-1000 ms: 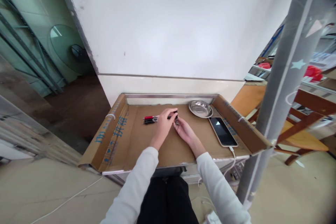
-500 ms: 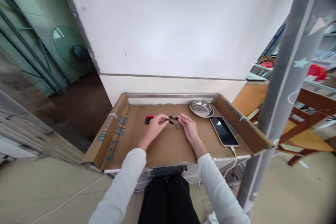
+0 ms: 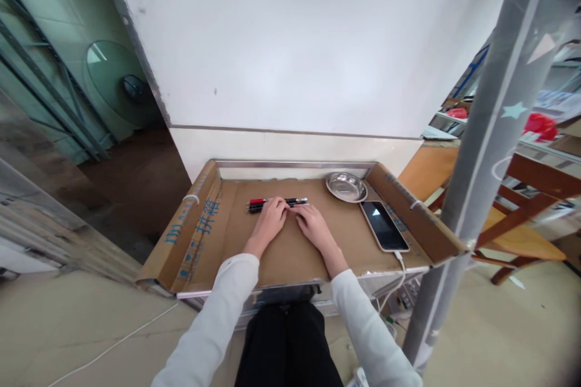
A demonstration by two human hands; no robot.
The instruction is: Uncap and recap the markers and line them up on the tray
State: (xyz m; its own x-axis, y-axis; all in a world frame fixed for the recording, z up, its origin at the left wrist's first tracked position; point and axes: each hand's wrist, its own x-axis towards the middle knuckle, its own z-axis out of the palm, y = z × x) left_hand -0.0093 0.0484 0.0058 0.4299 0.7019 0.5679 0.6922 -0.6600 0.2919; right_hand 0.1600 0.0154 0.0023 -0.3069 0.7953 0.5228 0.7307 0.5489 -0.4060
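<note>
A small bundle of slim pens lies crosswise on the cardboard, with a red pen [image 3: 256,201] at the far side and black pens [image 3: 254,208] nearer me. My left hand [image 3: 271,217] reaches over the bundle, its fingers closed around the nearest black pen. Close beside it, my right hand [image 3: 313,224] has its fingers bent and together at the right end of that same pen. Both sets of fingertips almost meet. The pens' middle parts are hidden under my left fingers, and dark pen tips [image 3: 299,200] show beyond my right fingers.
A shallow steel dish [image 3: 346,187] stands at the back right of the cardboard-lined tray [image 3: 236,254]. In front of it lies a phone [image 3: 385,227] with a white cable [image 3: 402,269] plugged in. Cardboard walls rise left and right, and a grey post [image 3: 472,151] stands at the right.
The black pen in my left hand has been lowered from a slant to lie alongside the others. My right hand has moved left and down, and the hands are closer together.
</note>
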